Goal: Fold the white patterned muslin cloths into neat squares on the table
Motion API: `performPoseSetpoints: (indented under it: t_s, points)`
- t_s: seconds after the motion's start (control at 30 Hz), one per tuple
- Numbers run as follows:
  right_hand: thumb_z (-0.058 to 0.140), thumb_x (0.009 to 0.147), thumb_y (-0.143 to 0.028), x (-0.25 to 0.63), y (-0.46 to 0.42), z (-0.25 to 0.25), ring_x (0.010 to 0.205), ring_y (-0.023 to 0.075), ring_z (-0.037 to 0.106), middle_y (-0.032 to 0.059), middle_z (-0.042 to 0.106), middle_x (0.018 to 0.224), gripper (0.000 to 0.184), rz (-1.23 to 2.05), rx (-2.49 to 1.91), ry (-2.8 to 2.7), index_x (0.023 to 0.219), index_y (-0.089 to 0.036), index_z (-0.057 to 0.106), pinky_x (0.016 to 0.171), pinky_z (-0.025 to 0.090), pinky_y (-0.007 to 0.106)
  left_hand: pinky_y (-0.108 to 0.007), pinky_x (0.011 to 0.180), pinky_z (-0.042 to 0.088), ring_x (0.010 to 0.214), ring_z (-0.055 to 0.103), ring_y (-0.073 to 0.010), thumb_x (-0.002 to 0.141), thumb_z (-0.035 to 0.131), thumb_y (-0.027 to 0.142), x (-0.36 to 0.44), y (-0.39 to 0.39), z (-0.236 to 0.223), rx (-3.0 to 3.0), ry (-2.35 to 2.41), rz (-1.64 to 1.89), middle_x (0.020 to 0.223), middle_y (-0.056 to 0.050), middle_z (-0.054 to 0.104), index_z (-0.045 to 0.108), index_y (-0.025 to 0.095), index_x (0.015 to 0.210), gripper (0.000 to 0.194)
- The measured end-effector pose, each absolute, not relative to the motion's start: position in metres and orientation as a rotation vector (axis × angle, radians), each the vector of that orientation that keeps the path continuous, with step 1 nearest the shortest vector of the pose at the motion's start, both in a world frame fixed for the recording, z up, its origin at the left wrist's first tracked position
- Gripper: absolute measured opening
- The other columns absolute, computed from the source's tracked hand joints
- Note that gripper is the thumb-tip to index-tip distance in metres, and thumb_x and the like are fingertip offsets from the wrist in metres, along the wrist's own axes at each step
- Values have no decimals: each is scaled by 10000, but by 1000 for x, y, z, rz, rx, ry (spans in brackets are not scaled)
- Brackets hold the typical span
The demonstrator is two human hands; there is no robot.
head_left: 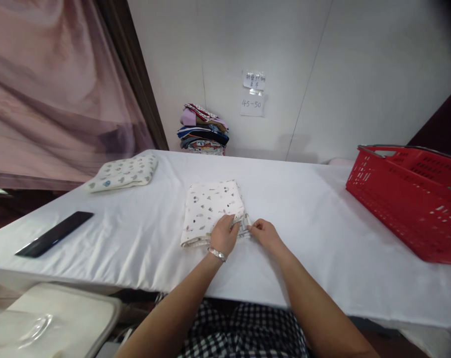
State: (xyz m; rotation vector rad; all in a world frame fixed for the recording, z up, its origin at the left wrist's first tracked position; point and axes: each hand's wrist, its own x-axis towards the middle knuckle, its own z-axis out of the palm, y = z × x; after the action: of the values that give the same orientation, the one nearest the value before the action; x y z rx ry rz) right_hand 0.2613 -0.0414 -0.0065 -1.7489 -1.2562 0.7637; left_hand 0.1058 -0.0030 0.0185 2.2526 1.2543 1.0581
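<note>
Mid-frame, the left hand (225,234) and right hand (265,233) each pinch, nearly closed, the cloth (205,211) at its lower-right corner; it seems light, soft, best held by layered edges.

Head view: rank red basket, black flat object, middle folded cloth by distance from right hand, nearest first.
1. Middle folded cloth: at the right hand, on its left.
2. Red basket: off to the right.
3. Black flat object: far left.
</note>
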Motion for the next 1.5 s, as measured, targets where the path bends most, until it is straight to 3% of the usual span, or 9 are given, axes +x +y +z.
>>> performPoseSetpoints:
  t_s: [0.27, 0.57, 0.93, 1.27, 1.5]
  points:
    - [528, 676, -453, 260, -41, -6, 491, 98, 445, -31, 532, 518, 275, 667, -1836, -1365, 611, -186, 522, 475, 287, 215, -248, 712, 407, 803, 526, -143, 771, 477, 207, 106, -3, 17, 2257, 1247, 1048, 838, -17, 574, 565, 206, 889, 147]
    - [542, 649, -373, 256, -40, -5, 447, 78, 355, -74, 408, 472, 216, 794, -1618, -1208, 587, -191, 443, 445, 276, 203, -252, 727, 407, 806, 528, -142, 768, 483, 206, 107, -3, 16, 2258, 1241, 1066, 838, -15, 576, 568, 204, 897, 154]
    - [539, 650, -340, 250, -41, 3, 524, 98, 426, -37, 494, 552, 165, 687, -1549, -1183, 614, -185, 497, 498, 339, 210, -267, 711, 419, 815, 529, -152, 783, 468, 217, 110, -9, 21, 2284, 1250, 1057, 846, -23, 578, 577, 212, 902, 161]
    - [593, 601, -302, 239, -39, 2, 372, 65, 338, -86, 404, 409, 176, 997, -1392, -1014, 599, -191, 457, 374, 245, 196, -289, 737, 405, 845, 509, -161, 779, 462, 186, 112, -10, 18, 2348, 1235, 1021, 887, -28, 571, 565, 209, 934, 188]
    - [587, 579, -250, 239, -40, 4, 354, 54, 344, -100, 413, 457, 197, 1065, -1267, -903, 692, -204, 433, 349, 242, 184, -354, 811, 376, 926, 478, -199, 732, 494, 171, 112, -16, 13, 2554, 1171, 946, 989, -65, 542, 490, 189, 1084, 353]
